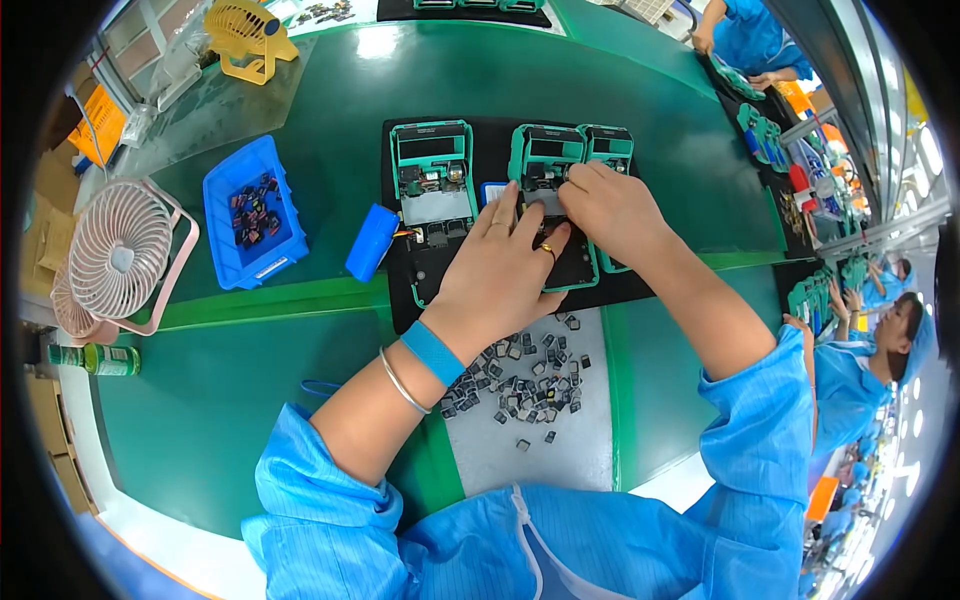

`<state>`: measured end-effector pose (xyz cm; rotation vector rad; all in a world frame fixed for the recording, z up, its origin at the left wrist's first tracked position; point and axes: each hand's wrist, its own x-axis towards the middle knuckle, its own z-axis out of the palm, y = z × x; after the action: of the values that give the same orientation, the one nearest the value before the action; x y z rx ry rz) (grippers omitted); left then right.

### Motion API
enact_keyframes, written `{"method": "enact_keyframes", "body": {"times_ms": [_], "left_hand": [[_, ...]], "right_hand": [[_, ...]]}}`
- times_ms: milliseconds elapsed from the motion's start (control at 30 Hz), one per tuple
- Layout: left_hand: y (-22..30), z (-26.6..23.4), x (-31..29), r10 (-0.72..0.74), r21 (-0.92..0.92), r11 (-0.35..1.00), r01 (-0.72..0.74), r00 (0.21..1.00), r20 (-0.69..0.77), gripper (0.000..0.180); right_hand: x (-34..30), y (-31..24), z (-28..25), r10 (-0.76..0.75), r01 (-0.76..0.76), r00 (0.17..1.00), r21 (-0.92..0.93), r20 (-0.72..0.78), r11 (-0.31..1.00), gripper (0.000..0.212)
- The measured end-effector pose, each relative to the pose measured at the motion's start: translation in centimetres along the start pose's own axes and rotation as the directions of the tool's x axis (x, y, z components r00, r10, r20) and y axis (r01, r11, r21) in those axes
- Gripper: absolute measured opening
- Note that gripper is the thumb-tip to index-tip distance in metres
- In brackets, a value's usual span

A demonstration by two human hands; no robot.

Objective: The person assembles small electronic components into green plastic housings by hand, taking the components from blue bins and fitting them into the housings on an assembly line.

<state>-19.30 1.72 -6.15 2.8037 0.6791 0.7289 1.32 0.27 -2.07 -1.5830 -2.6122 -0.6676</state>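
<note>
Three green open device housings lie on a black mat on the green bench. My left hand rests flat on the lower part of the middle housing, fingers spread, a ring on one finger. My right hand presses with its fingertips on the circuit board inside that same housing. The left housing shows its board and a blue battery pack wired beside it. The right housing is partly hidden behind my right hand. Whether either hand pinches a small part is hidden.
Several small dark parts lie scattered on a white sheet near me. A blue bin of parts stands left, with a pink desk fan and a yellow fan beyond. Other people in blue coats work at the right.
</note>
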Motion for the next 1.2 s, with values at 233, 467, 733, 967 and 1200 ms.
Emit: {"method": "enact_keyframes", "body": {"times_ms": [233,467,733,967,1200], "left_hand": [[0.0,-0.1,0.0,0.003,0.032,0.999,-0.003,1.000,0.012,0.062],[0.3,0.0,0.3,0.006,0.085,0.996,-0.007,1.000,0.004,0.063],[-0.7,0.4,-0.4,0.007,0.174,0.985,0.005,0.998,-0.070,0.059],[-0.7,0.1,-0.3,-0.005,0.159,0.987,0.016,0.998,-0.065,0.062],[1.0,-0.3,0.4,0.034,0.114,0.993,-0.019,0.990,-0.138,0.055]], "right_hand": [[1.1,0.0,-1.4,0.072,-0.075,0.995,0.044,0.076,0.996,0.013],[0.9,-0.1,-1.0,0.118,-0.117,0.992,-0.018,0.034,0.993,0.015],[-8.6,-6.8,-6.0,0.274,-0.277,0.957,0.574,0.095,0.771,0.013],[-15.3,-13.1,-7.3,0.261,-0.301,0.950,0.719,0.170,0.627,0.009],[-15.1,-17.2,-7.1,0.183,-0.190,0.980,0.635,0.078,0.749,0.013]]}}
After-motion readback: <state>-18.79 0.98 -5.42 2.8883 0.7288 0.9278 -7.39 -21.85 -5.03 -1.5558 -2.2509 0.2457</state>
